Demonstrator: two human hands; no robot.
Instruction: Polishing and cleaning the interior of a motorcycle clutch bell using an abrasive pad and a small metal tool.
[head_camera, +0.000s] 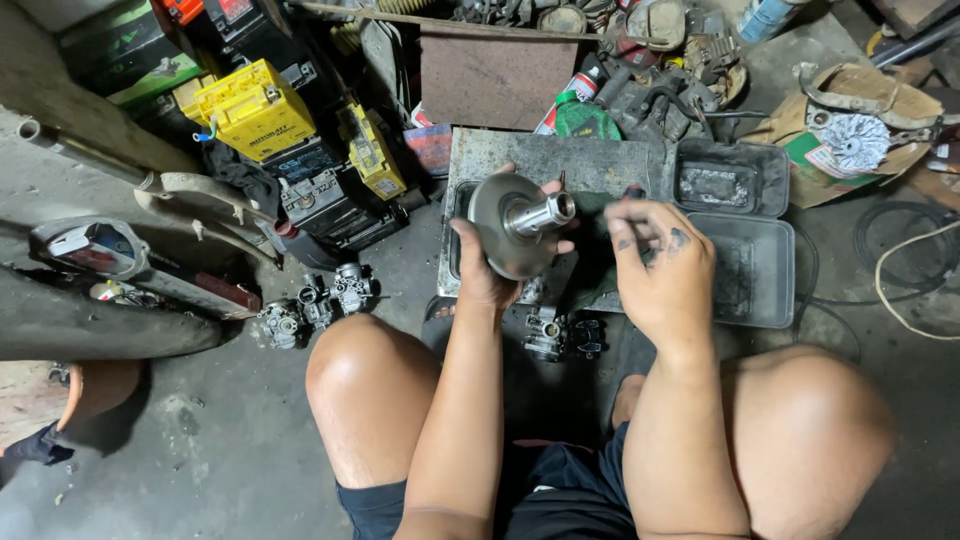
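My left hand (480, 275) grips a round grey metal pulley disc with a shiny central shaft (520, 222), held up on edge above a shallow metal tray (560, 160). The shaft points right, toward my right hand (662, 270). That hand hovers palm down beside the disc, fingers bent over a dark green rag (598, 250) lying on the tray; whether it pinches the rag I cannot tell. My bare knees frame the scene below.
Grey plastic tubs (750, 260) sit right of the tray. Carburettors (315, 305) and another small carburettor (545, 335) lie on the concrete floor. Yellow and black batteries (255, 110) stack at upper left. Engine parts, a green can (583, 118) and a cardboard box (850, 130) crowd the back.
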